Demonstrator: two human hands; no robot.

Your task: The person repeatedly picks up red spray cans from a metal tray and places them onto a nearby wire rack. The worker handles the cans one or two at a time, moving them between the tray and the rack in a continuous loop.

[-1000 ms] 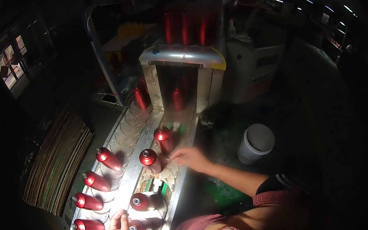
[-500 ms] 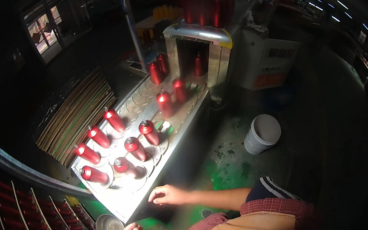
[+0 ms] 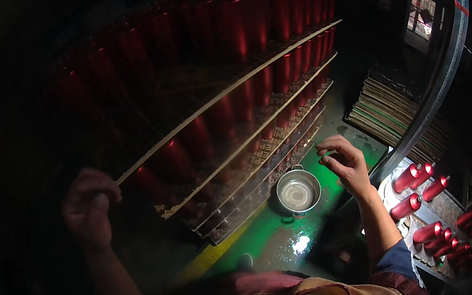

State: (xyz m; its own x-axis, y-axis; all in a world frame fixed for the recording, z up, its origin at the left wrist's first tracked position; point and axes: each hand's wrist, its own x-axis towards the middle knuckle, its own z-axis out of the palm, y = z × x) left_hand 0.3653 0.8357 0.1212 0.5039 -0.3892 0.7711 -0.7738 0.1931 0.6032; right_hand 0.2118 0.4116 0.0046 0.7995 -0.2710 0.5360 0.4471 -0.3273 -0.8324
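My left hand (image 3: pixel 90 201) is raised in shadow at the near left end of a board (image 3: pixel 202 118). Its fingers curl loosely and nothing shows in them; whether they touch the board I cannot tell. My right hand (image 3: pixel 345 162) hovers above the floor, right of the stacked boards. Its thumb and fingers are bent but apart, with nothing between them. Red metallic bottles (image 3: pixel 237 26) stand upright in rows on the top board. More red bottles (image 3: pixel 222 116) fill the tiers below. The far left of the stack is lost in darkness.
A round metal pot (image 3: pixel 298 191) sits on the green floor. At right, a lit conveyor table (image 3: pixel 388 193) carries several red bottles (image 3: pixel 407 206). A curved metal rail (image 3: pixel 441 85) rises beside it. Flat boards (image 3: pixel 391 110) are piled behind, and a doorway (image 3: pixel 422 19) glows far right.
My view has swung left from the conveyor to the tiered boards of bottles. Both hands have risen and moved wider apart; the conveyor now lies at the right edge.
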